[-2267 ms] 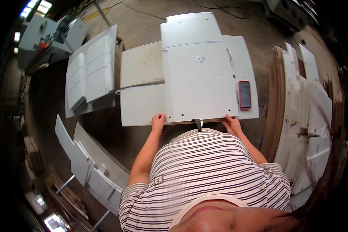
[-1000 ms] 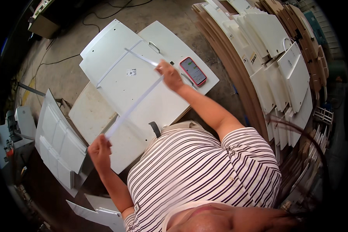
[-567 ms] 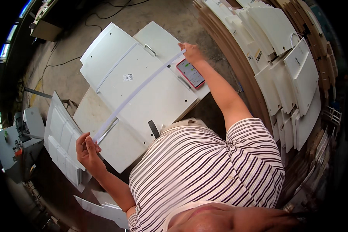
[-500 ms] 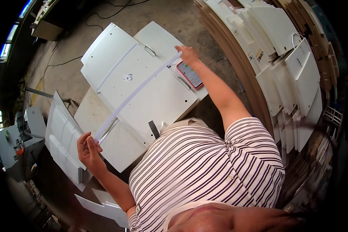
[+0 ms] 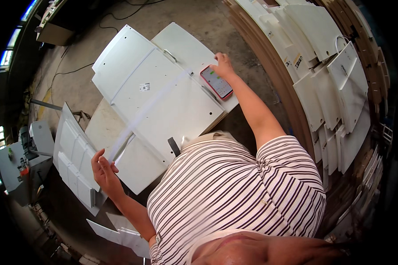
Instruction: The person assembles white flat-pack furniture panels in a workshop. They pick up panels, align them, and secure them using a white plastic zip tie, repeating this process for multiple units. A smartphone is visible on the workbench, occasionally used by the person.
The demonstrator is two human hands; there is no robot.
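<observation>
A long, thin white strip (image 5: 151,106), blurred by motion, lies diagonally over a white panel (image 5: 177,110) in front of me. My left hand (image 5: 105,173) is just off the strip's near-left end, its fingers apart and holding nothing I can see. Beyond the strip's far-right end, my right hand (image 5: 224,67) is open, with thumb and fingers spread. Its thumb is close to the upper edge of a red-cased phone (image 5: 216,83) with a lit screen. A small printed label (image 5: 144,87) is stuck to the white surface.
Larger white boards (image 5: 181,39) lie beneath the panel, with a metal handle (image 5: 170,55) at one side. A dark strap (image 5: 174,146) is at the near edge. Stacked white panels (image 5: 314,35) line the right, more panels (image 5: 73,163) lean at left, and cables (image 5: 104,22) cross the floor.
Both hands have come off the strip's ends, and the strip now looks blurred. My right hand has shifted right and its fingers have opened beside the phone; the left hand's fingers have spread.
</observation>
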